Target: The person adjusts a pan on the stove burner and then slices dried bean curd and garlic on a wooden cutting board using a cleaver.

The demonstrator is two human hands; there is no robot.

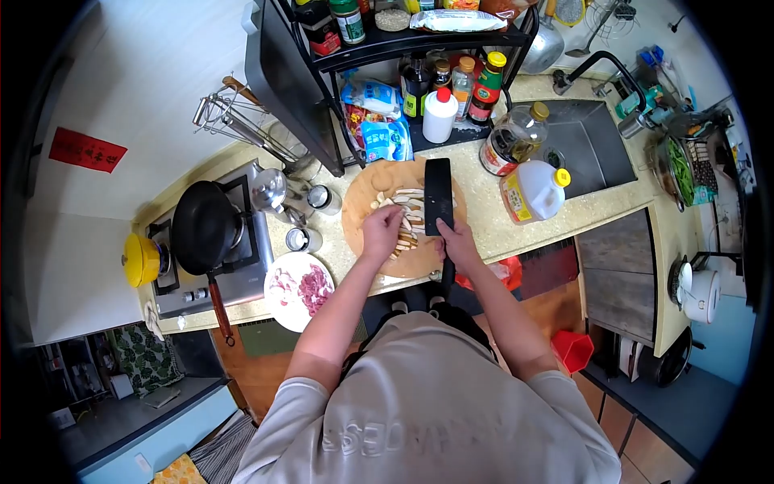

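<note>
My right hand [457, 244] is closed around the handle of a black-bladed cleaver [438, 194], whose wide blade stands over the right part of a round wooden cutting board [363, 256]. Pale slices with brown edges, which look like mushroom slices [413, 216], lie on the board just left of the blade. My left hand [382, 231] is at the left side of these slices, fingertips pressed together. What they pinch, if anything, is hidden. A white plate [283, 315] with sliced raw meat [314, 288] sits left of my left forearm.
A black frying pan [201, 226] and a yellow pot [141, 260] stand on the stove at left. Small jars [303, 240] flank the board. At right are an oil jug [534, 192], a large bottle [516, 139] and the sink [597, 149]. A bottle rack [419, 36] stands behind.
</note>
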